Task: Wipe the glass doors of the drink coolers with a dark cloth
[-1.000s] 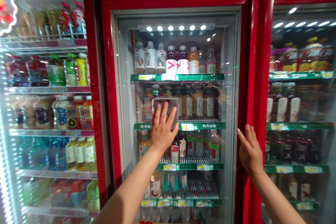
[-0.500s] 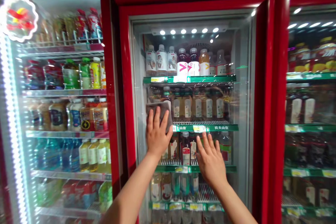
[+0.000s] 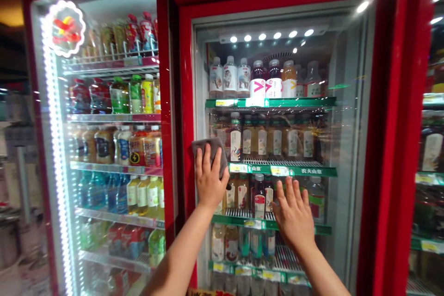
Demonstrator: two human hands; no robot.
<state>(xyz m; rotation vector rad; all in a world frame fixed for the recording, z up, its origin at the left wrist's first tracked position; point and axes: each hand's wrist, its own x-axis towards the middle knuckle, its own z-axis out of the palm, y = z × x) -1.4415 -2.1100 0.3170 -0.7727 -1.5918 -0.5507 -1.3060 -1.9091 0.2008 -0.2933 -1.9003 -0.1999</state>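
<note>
A grey cloth (image 3: pixel 213 144) lies against the left edge of the fridge's glass door (image 3: pixel 349 125), where the glass meets the red frame (image 3: pixel 188 78). My left hand (image 3: pixel 211 182) presses it there, palm down with fingers stretched over it. Bare and open, my right hand (image 3: pixel 294 215) rests against or just before the glass, farther right and slightly lower; exact contact cannot be made out. Behind the glass stand rows of drink bottles (image 3: pixel 259 196) on shelves with green edge strips (image 3: pixel 301 171). The hands partly hide the middle shelves.
To the left stands another lit drinks fridge (image 3: pixel 116 118) with a light strip (image 3: pixel 57 162) and a scalloped sign (image 3: pixel 64 28). At the right edge, part of a third fridge (image 3: pixel 432 148) shows. Blurred metal objects (image 3: pixel 24 185) are at the far left.
The view has turned left, so the fridges sit farther right. My left hand has slid the cloth left across the glass to the frame. My right hand stays at about the same spot.
</note>
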